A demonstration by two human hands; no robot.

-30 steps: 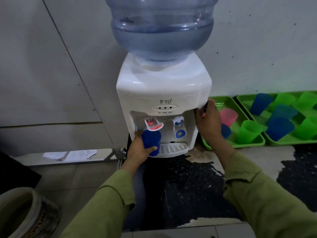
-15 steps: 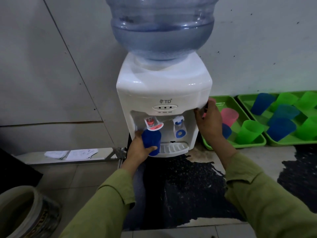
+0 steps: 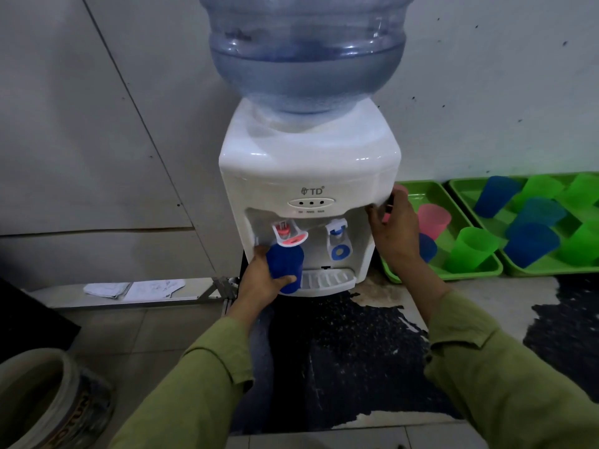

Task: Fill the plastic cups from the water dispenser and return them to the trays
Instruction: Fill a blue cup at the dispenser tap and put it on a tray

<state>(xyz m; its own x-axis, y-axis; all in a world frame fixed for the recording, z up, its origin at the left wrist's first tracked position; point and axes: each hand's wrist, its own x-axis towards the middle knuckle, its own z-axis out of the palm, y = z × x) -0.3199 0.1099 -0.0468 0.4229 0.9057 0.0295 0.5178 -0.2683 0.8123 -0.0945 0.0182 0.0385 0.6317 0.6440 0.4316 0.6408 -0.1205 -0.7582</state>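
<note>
A white water dispenser [image 3: 308, 170] with a blue bottle [image 3: 304, 53] on top stands against the wall. My left hand [image 3: 262, 280] holds a blue cup [image 3: 285, 264] pressed up under the red tap [image 3: 288, 234]. My right hand [image 3: 393, 231] rests flat on the dispenser's right side, fingers spread along its edge. The blue tap [image 3: 337, 241] is free. To the right, a green tray [image 3: 466, 273] holds pink, blue and green cups, among them a pink cup [image 3: 434, 218] and a green cup [image 3: 470, 247]. A second green tray [image 3: 518, 270] holds several blue and green cups.
A drip grate [image 3: 327, 278] sits below the taps. The dark worn floor patch [image 3: 340, 351] lies in front of the dispenser. Papers [image 3: 136, 288] lie on a low ledge at left. A round bucket [image 3: 42, 403] stands at the bottom left corner.
</note>
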